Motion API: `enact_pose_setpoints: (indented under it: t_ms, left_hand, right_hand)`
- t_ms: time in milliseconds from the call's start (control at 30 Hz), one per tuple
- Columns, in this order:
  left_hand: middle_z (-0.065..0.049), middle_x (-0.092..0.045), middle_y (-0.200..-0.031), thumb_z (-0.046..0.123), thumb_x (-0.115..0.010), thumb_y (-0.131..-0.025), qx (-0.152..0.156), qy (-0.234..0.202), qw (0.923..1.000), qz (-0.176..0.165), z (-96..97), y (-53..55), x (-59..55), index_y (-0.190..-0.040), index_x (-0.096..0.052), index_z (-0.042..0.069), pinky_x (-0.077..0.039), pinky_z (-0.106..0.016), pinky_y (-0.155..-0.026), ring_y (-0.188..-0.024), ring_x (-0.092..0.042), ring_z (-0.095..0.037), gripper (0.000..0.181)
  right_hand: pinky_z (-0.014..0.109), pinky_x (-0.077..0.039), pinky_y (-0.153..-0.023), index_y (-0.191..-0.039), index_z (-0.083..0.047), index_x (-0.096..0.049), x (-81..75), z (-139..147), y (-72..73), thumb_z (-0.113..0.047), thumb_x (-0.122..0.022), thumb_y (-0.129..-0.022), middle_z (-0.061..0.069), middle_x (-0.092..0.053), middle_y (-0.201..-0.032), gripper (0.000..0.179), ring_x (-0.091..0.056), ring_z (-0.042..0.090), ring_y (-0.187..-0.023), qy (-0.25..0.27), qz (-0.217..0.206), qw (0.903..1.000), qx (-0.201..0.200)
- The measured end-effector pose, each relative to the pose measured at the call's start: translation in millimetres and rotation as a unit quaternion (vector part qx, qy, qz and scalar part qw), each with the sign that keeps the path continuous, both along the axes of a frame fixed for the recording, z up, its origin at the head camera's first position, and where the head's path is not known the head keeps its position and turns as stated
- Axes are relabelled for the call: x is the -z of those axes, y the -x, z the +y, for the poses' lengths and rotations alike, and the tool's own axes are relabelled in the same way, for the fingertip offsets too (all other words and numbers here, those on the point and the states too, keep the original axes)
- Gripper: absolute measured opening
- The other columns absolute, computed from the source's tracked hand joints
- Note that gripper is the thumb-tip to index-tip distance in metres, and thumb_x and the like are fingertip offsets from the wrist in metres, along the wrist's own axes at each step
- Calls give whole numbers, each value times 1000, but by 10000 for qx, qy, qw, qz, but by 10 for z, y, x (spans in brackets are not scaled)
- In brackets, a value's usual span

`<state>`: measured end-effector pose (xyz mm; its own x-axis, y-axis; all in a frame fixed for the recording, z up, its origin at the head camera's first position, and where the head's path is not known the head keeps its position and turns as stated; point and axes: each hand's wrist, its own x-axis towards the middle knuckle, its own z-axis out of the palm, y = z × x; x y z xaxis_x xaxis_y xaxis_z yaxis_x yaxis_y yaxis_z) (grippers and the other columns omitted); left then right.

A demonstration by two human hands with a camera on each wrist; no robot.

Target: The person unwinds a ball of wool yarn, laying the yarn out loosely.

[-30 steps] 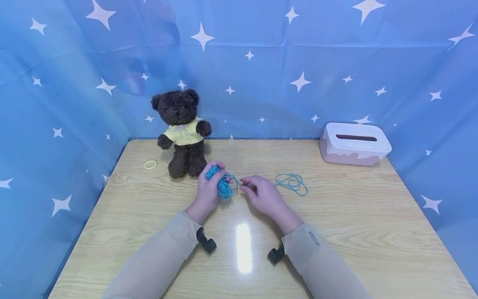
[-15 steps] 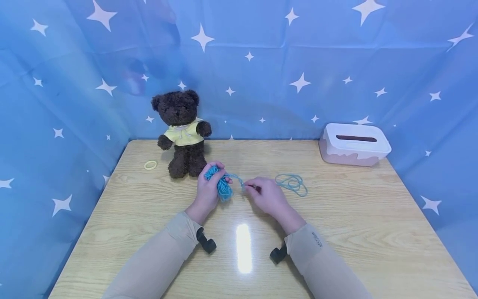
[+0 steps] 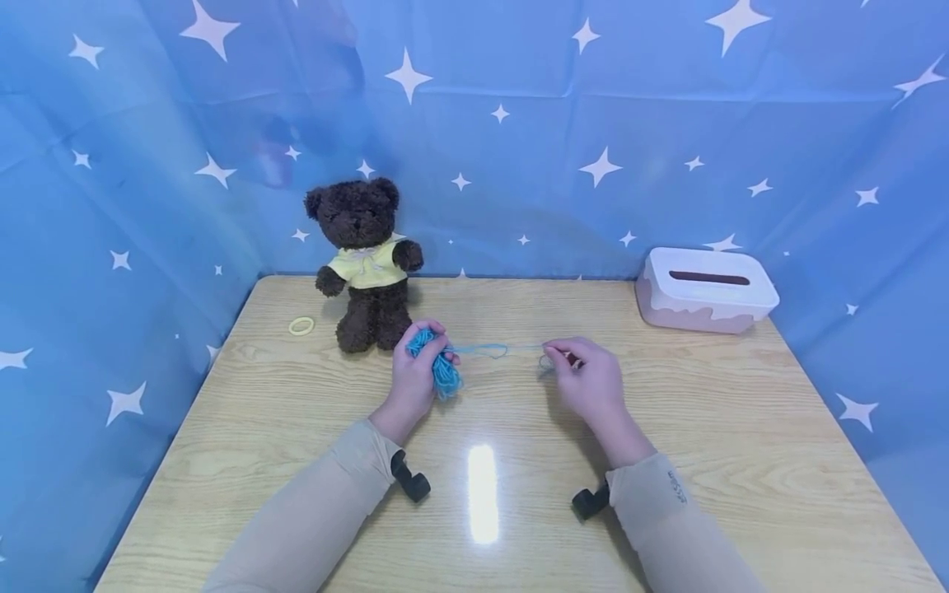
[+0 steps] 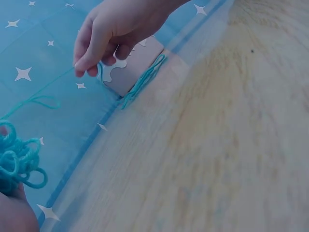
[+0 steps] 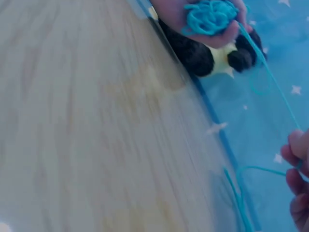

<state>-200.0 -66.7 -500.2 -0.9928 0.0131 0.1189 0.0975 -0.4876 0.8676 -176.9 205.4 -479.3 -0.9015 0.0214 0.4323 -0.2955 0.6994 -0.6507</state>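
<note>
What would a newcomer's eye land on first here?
Probably the yellow-shirted dark brown teddy bear, upright at the back left of the table before a starry blue curtain. Next, the bright blue yarn bundle in the left hand, with a strand running across to the right hand. The slotted, white-topped box at the back right corner likely comes third.

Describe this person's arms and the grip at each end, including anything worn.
The left sleeve and right sleeve are long and beige. Dark lettering, too small to read, marks the right cuff. A left black attachment and a matching right black attachment jut from the cuffs. The left grip and right grip are gloveless.
</note>
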Motion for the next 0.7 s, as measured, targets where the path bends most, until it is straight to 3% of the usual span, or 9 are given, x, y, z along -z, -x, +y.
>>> enact_pose_setpoints:
  t_ms: [200, 367, 567, 700]
  left_hand:
    - [-3, -60, -81, 4, -59, -108, 85, 38, 10000, 3, -9, 1, 12, -113, -57, -1, -60, -27, -63, -65, -61, -15, 7]
    - [-2, -59, -78, 6, -60, -108, 164, 26, 9999, 49, -17, -2, 17, -112, -58, 1, -57, -26, -61, -63, -59, -14, 7]
    - [0, -58, -74, 6, -55, -108, 44, -233, 9997, 55, -22, -16, -16, -107, -59, 8, -57, -26, -60, -62, -57, -12, 5]
    - [-1, -57, -73, 5, -53, -108, -12, -313, 9995, 17, -30, -19, -31, -104, -59, 10, -56, -26, -60, -60, -57, -14, 9]
  right_hand:
    - [5, -43, -67, -101, -4, -86, -35, 214, 25, -5, -82, -96, 15, -83, -93, 7, -60, -4, -75, 554, 455, 9960, 541]
    - [3, -40, -67, -104, -2, -86, -33, 433, 34, -5, -81, -98, 19, -83, -96, 8, -51, -20, -74, 695, 531, 9918, 927]
    - [4, -37, -68, -107, -5, -86, 25, 728, 31, -11, -78, -101, 17, -84, -104, 12, -48, -20, -76, 333, 134, 9897, 1387]
    - [13, -43, -71, -111, -6, -86, 78, 891, 35, -18, -76, -103, 17, -83, -111, 17, -63, 0, -80, 136, -469, 9845, 1687]
